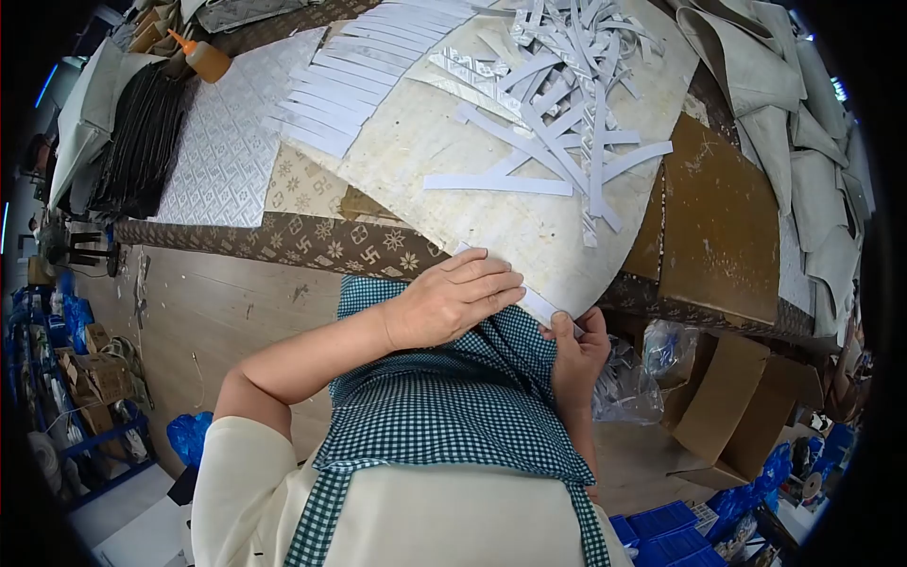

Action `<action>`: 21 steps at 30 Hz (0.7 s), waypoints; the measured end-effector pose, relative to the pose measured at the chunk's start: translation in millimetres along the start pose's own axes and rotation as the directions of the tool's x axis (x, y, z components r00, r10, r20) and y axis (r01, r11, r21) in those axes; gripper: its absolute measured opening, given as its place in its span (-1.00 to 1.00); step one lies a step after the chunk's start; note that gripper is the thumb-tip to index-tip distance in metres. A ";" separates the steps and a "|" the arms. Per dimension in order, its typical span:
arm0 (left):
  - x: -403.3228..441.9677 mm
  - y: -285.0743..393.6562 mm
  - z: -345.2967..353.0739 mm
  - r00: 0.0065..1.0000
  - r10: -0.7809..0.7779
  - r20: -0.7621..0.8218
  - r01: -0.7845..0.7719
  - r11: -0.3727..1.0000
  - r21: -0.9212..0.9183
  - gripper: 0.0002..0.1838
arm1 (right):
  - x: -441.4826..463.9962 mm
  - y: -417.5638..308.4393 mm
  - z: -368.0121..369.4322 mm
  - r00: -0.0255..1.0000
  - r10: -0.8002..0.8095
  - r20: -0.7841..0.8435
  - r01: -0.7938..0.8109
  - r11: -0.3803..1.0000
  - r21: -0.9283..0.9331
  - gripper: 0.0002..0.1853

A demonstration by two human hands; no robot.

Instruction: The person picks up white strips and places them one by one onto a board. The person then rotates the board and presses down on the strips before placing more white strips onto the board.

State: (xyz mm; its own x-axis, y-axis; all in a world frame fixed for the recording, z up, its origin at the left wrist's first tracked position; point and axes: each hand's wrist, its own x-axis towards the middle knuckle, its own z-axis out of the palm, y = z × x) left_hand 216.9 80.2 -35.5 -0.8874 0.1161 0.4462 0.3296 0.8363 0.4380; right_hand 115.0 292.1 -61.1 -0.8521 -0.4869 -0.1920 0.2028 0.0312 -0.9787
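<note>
**Both hands on a white strip at the board's near edge**

In the head view, a white strip [541,305] lies along the near rim of a pale, rounded board [406,156] on the table [316,244], which has a brown patterned cover. The right hand [578,352] has its grip pinched on the strip's near end, thumb uppermost. The left hand [455,300] reaches across with fingers extended over the strip's other end; whether its grip is clenched underneath, I cannot tell.

Farther up the board, loose strips [567,90] sit in a tangled heap. Left of them, flat white strips [364,71] lie side by side in a row. An orange bottle [206,60] is near the table's far left, beside a stack of dark sheets [144,137]. To the right lies a brown panel [723,227].
</note>
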 end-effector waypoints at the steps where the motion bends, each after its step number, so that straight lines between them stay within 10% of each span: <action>1: -0.4 -1.3 -1.0 1.000 -0.003 0.003 0.003 1.000 -0.025 -0.60 | 0.0 1.5 -1.6 1.000 -0.007 0.010 0.006 1.000 0.027 -0.82; 4: -2.5 -8.5 -14.1 0.997 -0.003 -0.081 -0.005 0.995 -0.097 -0.59 | 3.5 9.6 -28.4 0.996 -0.087 -0.035 0.080 0.980 -0.181 -0.84; 8: -6.1 -40.7 -46.4 0.945 -0.171 -0.279 0.243 0.937 0.250 -0.59 | 17.4 -15.4 -38.8 0.894 -0.388 -0.225 0.275 0.871 -0.408 -0.86; 11: 11.4 -53.3 -58.2 0.880 -0.355 -0.316 0.452 0.831 0.325 -0.69 | 45.5 -55.9 -24.5 0.857 -0.516 0.016 0.418 0.675 -0.608 -0.90; 13: 13.2 -59.8 -56.3 0.881 -0.381 -0.282 0.459 0.834 0.307 -0.74 | 77.2 -69.7 -3.8 0.630 -0.715 0.302 0.664 0.294 -0.688 -0.79; 21: 18.4 -65.0 -62.0 0.828 -0.514 -0.223 0.553 0.815 0.173 -0.85 | 135.8 -66.3 49.8 0.664 -0.554 0.502 0.695 0.211 -0.687 -0.82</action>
State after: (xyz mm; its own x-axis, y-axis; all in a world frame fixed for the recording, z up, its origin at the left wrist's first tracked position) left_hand 199.2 -5.2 -7.3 -0.8326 -0.4534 0.3180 -0.2777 0.8386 0.4686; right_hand 9.8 180.5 -18.7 -0.4361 -0.7789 0.4507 -0.8811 0.2678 -0.3898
